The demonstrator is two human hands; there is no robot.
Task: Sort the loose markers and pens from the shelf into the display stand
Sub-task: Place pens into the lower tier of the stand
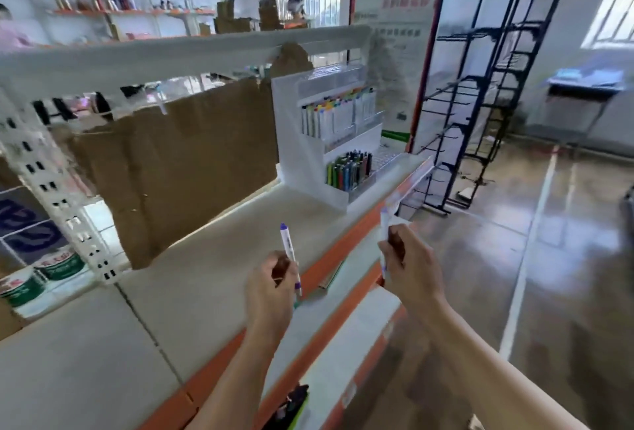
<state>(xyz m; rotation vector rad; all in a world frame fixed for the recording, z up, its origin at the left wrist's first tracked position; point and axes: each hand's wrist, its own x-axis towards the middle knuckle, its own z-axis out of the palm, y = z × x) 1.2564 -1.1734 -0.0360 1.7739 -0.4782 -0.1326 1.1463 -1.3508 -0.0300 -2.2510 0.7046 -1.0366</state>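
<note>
My left hand (271, 287) grips a white marker with purple caps (287, 248), held nearly upright over the shelf's front edge. My right hand (408, 261) grips a second white marker (385, 224), blurred, its top end pointing up. The white tiered display stand (302, 162) stands farther back on the grey shelf (206, 275). Its upper tier holds a row of white markers with coloured caps (338, 114). The lower tier holds several coloured pens (350, 169). Both hands are well short of the stand.
Brown cardboard (178, 162) lines the shelf's back. An orange strip (339, 251) runs along the shelf's front edge. A box with dark pens (295, 405) lies on the lower shelf. Black wire racks (480, 104) stand on the floor to the right.
</note>
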